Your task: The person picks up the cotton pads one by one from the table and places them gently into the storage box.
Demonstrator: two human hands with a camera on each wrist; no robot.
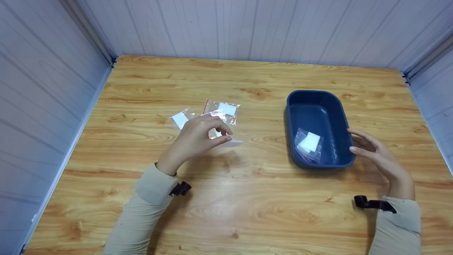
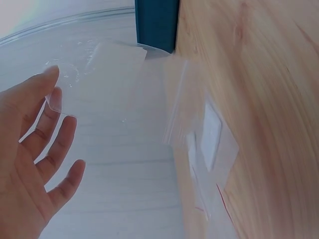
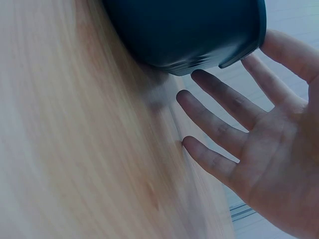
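My left hand pinches the corner of a clear plastic bag with a white square piece inside. The bag hangs above the table from thumb and fingertips. Behind and beside that hand lie more small clear bags with white pieces, one bag with a red strip and another bag to its left. My right hand touches the right side of a dark blue bin with thumb and fingertips, its other fingers extended and apart. Inside the bin lie bagged white pieces, overlapping.
The wood-grain table carries the bin right of centre and the loose bags left of centre. Panelled walls stand at the back and both sides. A dark wrist camera sits on each sleeve.
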